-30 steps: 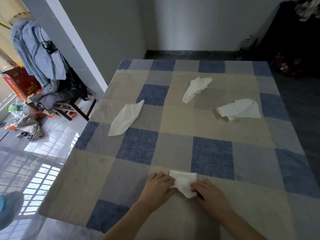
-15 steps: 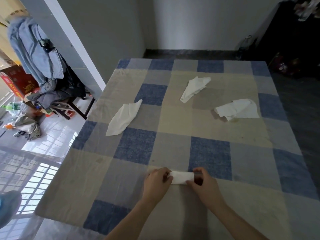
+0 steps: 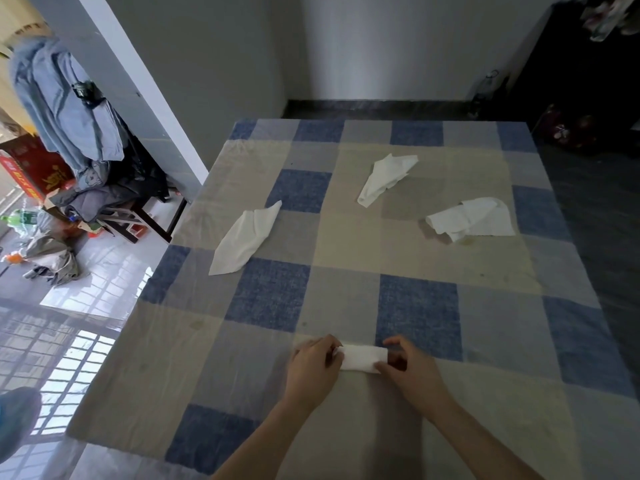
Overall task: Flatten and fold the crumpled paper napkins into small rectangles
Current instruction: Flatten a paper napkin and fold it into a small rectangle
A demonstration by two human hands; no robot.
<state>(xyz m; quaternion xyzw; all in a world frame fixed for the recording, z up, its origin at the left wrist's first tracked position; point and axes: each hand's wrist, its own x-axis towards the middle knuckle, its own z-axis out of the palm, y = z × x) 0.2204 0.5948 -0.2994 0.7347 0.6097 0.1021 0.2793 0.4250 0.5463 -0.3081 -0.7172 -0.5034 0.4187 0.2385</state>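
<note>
White folded paper napkin strip: long axis left-right, between both hands
Left hand: pinching left end
Right hand: pinching right end

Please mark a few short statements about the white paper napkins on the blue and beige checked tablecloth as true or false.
1. Both hands hold the small folded white paper napkin, left hand and right hand at its ends. True.
2. Five loose napkins lie farther up the checked tablecloth. False: three do.
3. The long crumpled white napkin on the left lies apart from the others. True.
4. The right-side crumpled napkin is folded into a neat rectangle. False: it is still rumpled.
</note>
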